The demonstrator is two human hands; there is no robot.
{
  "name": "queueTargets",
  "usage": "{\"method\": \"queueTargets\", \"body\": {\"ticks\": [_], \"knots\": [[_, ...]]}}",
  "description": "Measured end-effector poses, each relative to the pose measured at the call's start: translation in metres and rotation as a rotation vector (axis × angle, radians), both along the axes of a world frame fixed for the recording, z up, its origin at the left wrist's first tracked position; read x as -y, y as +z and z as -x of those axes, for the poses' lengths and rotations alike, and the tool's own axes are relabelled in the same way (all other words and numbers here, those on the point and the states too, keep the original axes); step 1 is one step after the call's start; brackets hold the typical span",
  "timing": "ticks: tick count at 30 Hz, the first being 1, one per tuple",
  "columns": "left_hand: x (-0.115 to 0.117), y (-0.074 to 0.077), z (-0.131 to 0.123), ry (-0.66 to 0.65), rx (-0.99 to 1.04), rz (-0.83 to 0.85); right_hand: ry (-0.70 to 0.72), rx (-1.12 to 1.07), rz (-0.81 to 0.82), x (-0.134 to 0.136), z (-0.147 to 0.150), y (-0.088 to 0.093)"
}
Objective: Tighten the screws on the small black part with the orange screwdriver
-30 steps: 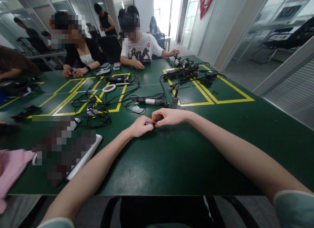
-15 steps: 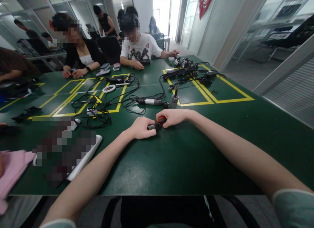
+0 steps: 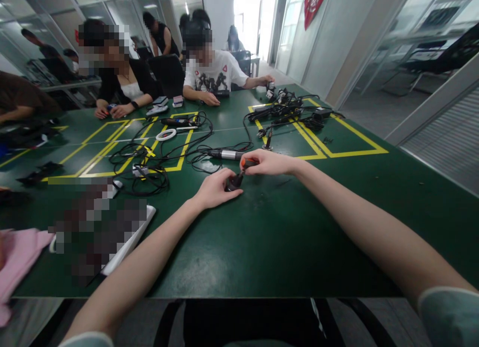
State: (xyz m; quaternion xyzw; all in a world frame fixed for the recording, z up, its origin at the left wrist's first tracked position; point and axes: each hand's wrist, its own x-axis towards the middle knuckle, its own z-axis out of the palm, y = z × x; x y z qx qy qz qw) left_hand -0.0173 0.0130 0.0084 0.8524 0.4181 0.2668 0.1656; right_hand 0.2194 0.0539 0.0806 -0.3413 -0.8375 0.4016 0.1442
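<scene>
Centrally, near the middle of the dark green table (image 3: 262, 247), the person's two hands meet. The left hand (image 3: 215, 190) rests on the table with its fingers curled around a small dark cylindrical part (image 3: 232, 183). It pinches the part at the fingertips, so that it stands on the surface, slightly tilted. The right hand (image 3: 270, 162) lies at about 1 o'clock from the left, closed around the grip of an orange-handled screwdriver (image 3: 247, 163). The screwdriver's long axis runs from the right hand at 1 o'clock down toward 7 o'clock, and its dark shaft meets the top of the part. Whether the tip is seated in it cannot be told. The left hand is the nearer to the part; the right reaches it only through the tool. Just beyond the hands, at 12 o'clock, a silver-and-black cylindrical power tool (image 3: 228, 154) lies across the table. A tangle of black cables (image 3: 149, 162) spreads out at 10 o'clock, and yellow tape lines (image 3: 337, 155) mark rectangles at 2 o'clock.
</scene>
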Motion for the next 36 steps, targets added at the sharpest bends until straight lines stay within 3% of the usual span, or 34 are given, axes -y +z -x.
{"method": "queueTargets", "body": {"ticks": [7, 13, 17, 19, 36], "knots": [[-0.001, -0.002, -0.001, -0.1, 0.244, 0.245, -0.047, -0.328, 0.037, 0.013, 0.011, 0.01], [-0.001, -0.009, -0.006, -0.145, 0.439, 0.452, -0.194, -0.456, -0.203, 0.015, 0.006, 0.027], [-0.002, -0.011, -0.007, -0.131, 0.452, 0.478, -0.313, -0.502, -0.447, 0.018, 0.003, 0.036], [-0.001, -0.01, -0.007, -0.131, 0.44, 0.469, -0.32, -0.49, -0.494, 0.021, 0.004, 0.039], [0.003, -0.003, -0.009, -0.218, 0.348, 0.419, -0.293, -0.41, -0.493, 0.035, 0.012, 0.043]]}}
